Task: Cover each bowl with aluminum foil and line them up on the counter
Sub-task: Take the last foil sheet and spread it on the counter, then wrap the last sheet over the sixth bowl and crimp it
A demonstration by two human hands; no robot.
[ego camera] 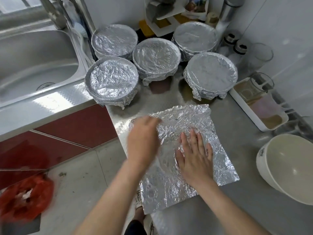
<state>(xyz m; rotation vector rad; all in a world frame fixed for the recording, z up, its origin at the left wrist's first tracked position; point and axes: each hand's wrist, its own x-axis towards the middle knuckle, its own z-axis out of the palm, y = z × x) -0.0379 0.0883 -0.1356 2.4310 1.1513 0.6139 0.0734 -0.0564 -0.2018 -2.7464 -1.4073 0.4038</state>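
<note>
At the far left a steel sink (pixel 39 65) is sitting beside the counter (pixel 237 209), and toward the back five foil-covered bowls (pixel 156 55) are standing clustered close together. In front of them a crumpled foil sheet (pixel 166 175) is lying flat on the counter. The left hand (pixel 144 138) is reaching onto its left edge, too blurred to tell whether it is gripping. The right hand (pixel 194 158) is pressing flat on the sheet, fingers straight and spread. Further right an uncovered white bowl (pixel 288 167) is sitting apart from the sheet.
</note>
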